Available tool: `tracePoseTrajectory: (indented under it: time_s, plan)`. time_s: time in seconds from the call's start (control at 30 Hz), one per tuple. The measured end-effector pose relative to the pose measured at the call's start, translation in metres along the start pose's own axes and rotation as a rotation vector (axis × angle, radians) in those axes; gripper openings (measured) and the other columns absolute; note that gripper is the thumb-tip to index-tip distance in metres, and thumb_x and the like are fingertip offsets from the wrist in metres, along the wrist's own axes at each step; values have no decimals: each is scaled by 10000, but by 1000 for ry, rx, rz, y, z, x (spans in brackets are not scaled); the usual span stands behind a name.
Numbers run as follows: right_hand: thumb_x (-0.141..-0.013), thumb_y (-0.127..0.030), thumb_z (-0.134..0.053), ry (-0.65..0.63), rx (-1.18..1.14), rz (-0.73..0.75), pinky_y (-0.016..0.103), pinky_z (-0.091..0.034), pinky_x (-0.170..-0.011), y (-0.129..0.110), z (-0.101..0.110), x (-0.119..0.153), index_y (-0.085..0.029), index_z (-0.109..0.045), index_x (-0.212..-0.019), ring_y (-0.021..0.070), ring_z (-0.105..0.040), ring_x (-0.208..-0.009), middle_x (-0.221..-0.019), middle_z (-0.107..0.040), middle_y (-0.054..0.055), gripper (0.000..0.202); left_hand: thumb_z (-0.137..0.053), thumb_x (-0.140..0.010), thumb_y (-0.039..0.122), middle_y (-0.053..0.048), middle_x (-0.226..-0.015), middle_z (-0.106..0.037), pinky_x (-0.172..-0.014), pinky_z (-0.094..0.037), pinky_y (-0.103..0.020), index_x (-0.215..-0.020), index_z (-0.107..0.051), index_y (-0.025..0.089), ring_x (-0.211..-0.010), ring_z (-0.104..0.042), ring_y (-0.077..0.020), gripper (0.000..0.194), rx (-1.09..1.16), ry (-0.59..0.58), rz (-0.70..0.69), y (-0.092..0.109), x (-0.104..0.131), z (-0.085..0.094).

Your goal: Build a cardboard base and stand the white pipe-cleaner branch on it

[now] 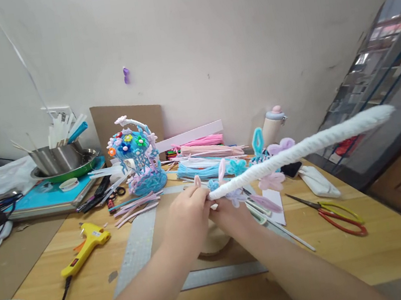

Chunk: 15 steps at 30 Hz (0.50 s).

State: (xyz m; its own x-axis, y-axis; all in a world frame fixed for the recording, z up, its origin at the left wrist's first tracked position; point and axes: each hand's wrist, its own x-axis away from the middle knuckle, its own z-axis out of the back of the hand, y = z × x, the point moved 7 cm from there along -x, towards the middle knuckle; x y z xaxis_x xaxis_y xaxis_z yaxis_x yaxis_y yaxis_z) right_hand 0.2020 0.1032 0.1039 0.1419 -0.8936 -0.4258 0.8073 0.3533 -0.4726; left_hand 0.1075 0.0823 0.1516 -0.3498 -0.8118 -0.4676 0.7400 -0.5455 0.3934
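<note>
A long white rod wrapped in fuzzy pipe cleaner (299, 149) slants up to the right from my hands. My left hand (189, 210) is closed around its lower end. My right hand (227, 211) presses close against the left, just beneath the rod, its fingers mostly hidden but curled at that same end. Blue, pink and lilac pipe-cleaner flowers and leaf loops, such as a turquoise flower (236, 166) and a pink flower (272, 181), show around the rod; whether they are fixed to it I cannot tell. A round tan piece (215, 241) lies below my hands.
A grey cutting mat (133, 254) lies beneath. Left are a yellow glue gun (86, 246), a steel bowl (57, 158) and a finished flowery pipe-cleaner lamp shape (136, 155). Pipe-cleaner bundles (203, 167) lie behind. Scissors (332, 215), a white packet (319, 182) and a bottle (273, 126) stand or lie right.
</note>
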Motion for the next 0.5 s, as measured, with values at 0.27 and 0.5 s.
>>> tracePoseTrajectory:
  time_s: [0.27, 0.5]
  plan:
    - [-762, -415, -647, -67, -45, 35, 478, -317, -904, 1, 17, -11, -284, -736, -882, 306, -545, -1024, -988, -708, 58, 198, -514, -838, 173, -53, -811, -653, -663, -384, -293, -825, -658, 193, -776, -573, -211, 146, 81, -33, 20, -18, -12, 9]
    - [-814, -373, -574, -107, -347, -36, 377, -427, -827, 29, 46, -19, -227, -745, -849, 249, -632, -903, -913, -733, 55, 228, -563, -802, 297, 9, -659, -629, -605, -430, -239, -731, -661, 170, -641, -562, -146, 175, 429, -234, 86, -60, -27, 9]
